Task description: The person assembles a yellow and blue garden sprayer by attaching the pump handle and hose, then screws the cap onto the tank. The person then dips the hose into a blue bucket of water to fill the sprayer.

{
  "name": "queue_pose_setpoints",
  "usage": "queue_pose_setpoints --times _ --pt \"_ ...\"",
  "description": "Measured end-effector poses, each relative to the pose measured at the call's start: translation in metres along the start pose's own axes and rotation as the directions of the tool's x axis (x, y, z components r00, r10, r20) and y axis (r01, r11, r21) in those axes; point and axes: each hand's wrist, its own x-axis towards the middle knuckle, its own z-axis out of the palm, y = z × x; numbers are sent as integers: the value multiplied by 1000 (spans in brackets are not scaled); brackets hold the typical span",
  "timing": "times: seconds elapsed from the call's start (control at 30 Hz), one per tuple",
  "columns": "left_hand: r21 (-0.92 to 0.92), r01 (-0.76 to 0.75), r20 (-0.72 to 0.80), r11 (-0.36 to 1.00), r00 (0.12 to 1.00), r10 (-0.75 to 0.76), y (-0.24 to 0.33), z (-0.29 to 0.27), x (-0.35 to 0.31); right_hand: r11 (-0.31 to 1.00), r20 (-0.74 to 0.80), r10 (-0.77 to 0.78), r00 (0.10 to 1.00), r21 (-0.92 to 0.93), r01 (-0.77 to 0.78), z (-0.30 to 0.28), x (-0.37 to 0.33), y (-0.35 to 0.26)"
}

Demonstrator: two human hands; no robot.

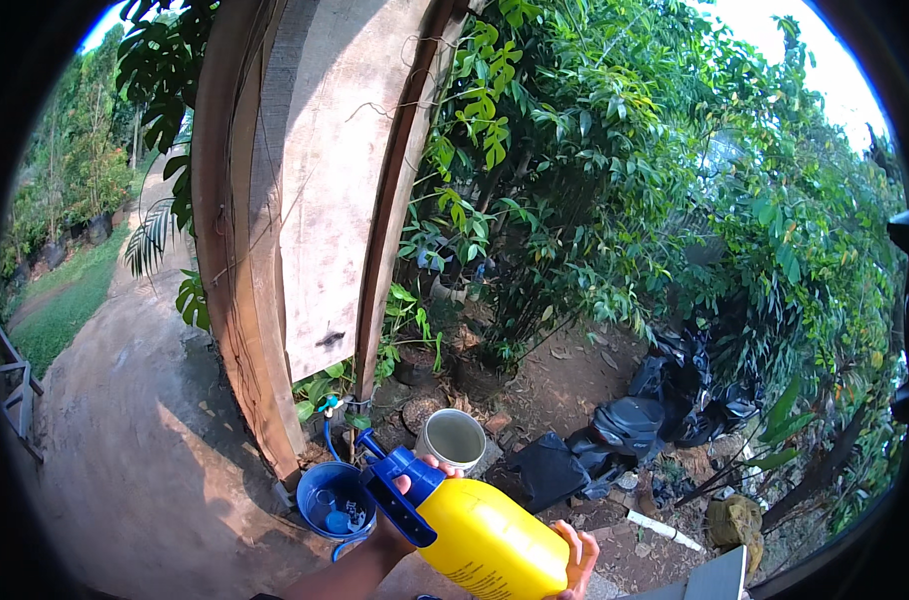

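A yellow pressure sprayer bottle [490, 545] with a blue pump head [400, 480] lies tilted between both my hands at the bottom middle of the head view. My left hand [405, 510] grips the blue head and its handle. My right hand [580, 560] supports the yellow body from below and the right. Just beyond the sprayer on the ground are a blue bucket [335, 500] and a white bucket [453, 438].
A tall wooden board structure [305, 200] stands ahead, with a small tap and blue hose [330, 410] at its foot. Dense green bushes [655, 180] fill the right. Black plastic bags [625, 425] lie on the dirt. A concrete path [125, 400] runs along the left.
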Motion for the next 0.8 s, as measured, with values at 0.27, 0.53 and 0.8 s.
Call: queue_pose_setpoints --times 0.27,0.53,0.8 --pt "70 29 72 997 997 -34 6 5 1 980 -3 -175 985 -94 174 13 -16 -6" --pt "112 -26 111 993 994 14 23 -2 -4 971 -75 126 989 214 -108 26 -3 16" --pt "-154 -13 -82 988 997 0 33 -7 10 769 256 -472 843 -348 537 6 21 13"
